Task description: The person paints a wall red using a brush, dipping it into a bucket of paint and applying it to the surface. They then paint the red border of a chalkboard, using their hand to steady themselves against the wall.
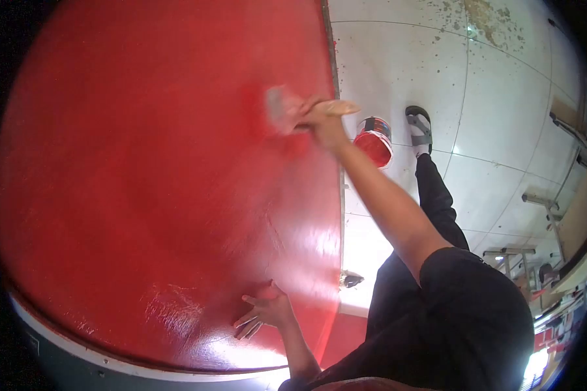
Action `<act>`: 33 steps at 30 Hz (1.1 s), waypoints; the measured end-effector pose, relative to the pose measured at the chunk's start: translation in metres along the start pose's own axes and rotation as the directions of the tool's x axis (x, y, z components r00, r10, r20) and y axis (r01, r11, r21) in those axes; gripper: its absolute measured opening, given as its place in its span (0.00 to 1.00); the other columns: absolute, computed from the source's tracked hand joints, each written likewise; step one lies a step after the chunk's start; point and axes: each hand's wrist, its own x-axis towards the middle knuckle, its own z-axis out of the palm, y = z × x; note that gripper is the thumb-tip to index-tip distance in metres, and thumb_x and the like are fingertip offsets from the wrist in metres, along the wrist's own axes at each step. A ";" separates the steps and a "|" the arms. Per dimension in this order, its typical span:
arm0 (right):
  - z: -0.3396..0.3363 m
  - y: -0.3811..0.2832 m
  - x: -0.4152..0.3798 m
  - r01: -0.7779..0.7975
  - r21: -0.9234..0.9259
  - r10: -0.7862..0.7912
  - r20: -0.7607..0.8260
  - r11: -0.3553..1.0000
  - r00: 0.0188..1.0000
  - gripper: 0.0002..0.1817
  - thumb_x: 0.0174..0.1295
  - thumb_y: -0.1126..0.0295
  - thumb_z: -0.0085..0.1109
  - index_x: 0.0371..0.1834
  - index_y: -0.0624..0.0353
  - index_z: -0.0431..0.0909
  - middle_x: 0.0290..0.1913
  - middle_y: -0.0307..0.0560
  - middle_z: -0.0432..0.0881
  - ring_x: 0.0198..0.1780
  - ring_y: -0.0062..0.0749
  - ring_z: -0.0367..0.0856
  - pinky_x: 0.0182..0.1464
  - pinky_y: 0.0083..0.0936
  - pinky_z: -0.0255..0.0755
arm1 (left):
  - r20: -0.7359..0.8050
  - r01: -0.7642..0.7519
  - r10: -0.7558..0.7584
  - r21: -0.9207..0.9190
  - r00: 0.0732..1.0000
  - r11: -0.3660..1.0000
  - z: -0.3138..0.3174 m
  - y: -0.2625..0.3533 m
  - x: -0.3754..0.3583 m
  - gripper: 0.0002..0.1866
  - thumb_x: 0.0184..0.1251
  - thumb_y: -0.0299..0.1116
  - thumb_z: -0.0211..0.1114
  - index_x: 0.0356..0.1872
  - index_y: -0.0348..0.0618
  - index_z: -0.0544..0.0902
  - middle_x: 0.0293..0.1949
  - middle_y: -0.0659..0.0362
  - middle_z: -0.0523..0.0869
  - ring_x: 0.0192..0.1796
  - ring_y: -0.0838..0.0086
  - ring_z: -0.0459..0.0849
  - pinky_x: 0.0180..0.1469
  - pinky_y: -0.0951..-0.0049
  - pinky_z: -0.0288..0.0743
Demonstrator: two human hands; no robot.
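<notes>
My right hand [319, 117] is wrapped round the pale wooden handle of a wide paintbrush [338, 107]. The brush head is smeared by motion and lies over a large glossy red surface [143, 143], near its edge. Lower down, my left hand [267, 309] has its fingers spread, close over the same red surface, with nothing in it. Beside the edge, close to my right wrist, stands a paint bucket [374, 148] with red paint inside.
A foot in a dark sandal [419, 127] is on the pale tiled floor [496, 98], beyond the bucket. A small dark object [352, 280] lies by the red surface's edge. Metal-legged furniture [541, 201] lines the far right. A pale rim [98, 357] borders the red surface below.
</notes>
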 end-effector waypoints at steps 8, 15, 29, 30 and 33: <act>-0.043 0.008 0.044 -0.319 0.103 0.335 -0.306 0.942 0.891 0.05 0.52 0.82 0.56 0.25 0.61 0.74 0.34 0.42 0.81 0.37 0.29 0.82 0.37 0.26 0.79 | 0.002 -0.013 0.013 -0.046 1.000 0.999 -0.001 0.002 0.000 0.62 0.50 0.74 0.60 0.75 0.68 0.27 0.65 0.24 0.12 0.59 0.09 0.14 0.40 0.06 0.30; 0.067 -0.137 -0.008 -0.073 0.282 0.052 0.083 0.957 0.995 0.04 0.51 0.81 0.59 0.23 0.62 0.76 0.32 0.45 0.81 0.36 0.33 0.83 0.42 0.26 0.78 | -0.015 -0.004 0.003 -0.023 1.000 1.000 -0.002 0.003 0.003 0.64 0.49 0.74 0.62 0.75 0.68 0.25 0.65 0.24 0.12 0.59 0.08 0.16 0.42 0.07 0.28; -0.024 -0.057 -0.018 -0.296 0.071 0.301 -0.370 0.952 0.879 0.07 0.58 0.74 0.55 0.39 0.55 0.71 0.42 0.44 0.79 0.43 0.31 0.82 0.43 0.37 0.82 | 0.113 0.003 0.008 -0.098 0.994 0.995 0.007 -0.008 -0.003 0.63 0.43 0.76 0.63 0.75 0.78 0.30 0.65 0.27 0.11 0.57 0.05 0.16 0.42 0.06 0.25; -0.018 -0.075 -0.023 -0.272 0.074 0.279 -0.401 0.959 0.872 0.06 0.60 0.76 0.55 0.37 0.55 0.71 0.39 0.43 0.79 0.40 0.29 0.82 0.42 0.35 0.82 | 0.109 0.020 -0.009 -0.101 0.994 0.995 0.008 -0.008 -0.003 0.63 0.43 0.76 0.63 0.75 0.78 0.30 0.65 0.27 0.11 0.57 0.05 0.16 0.42 0.06 0.25; 0.022 -0.128 -0.038 -0.124 0.079 0.143 -0.305 0.989 0.942 0.06 0.61 0.79 0.56 0.35 0.54 0.71 0.37 0.42 0.80 0.39 0.28 0.83 0.40 0.33 0.83 | 0.094 0.073 -0.060 -0.136 0.994 0.988 0.009 -0.005 -0.004 0.63 0.43 0.77 0.62 0.74 0.80 0.29 0.67 0.33 0.10 0.58 0.06 0.16 0.42 0.05 0.26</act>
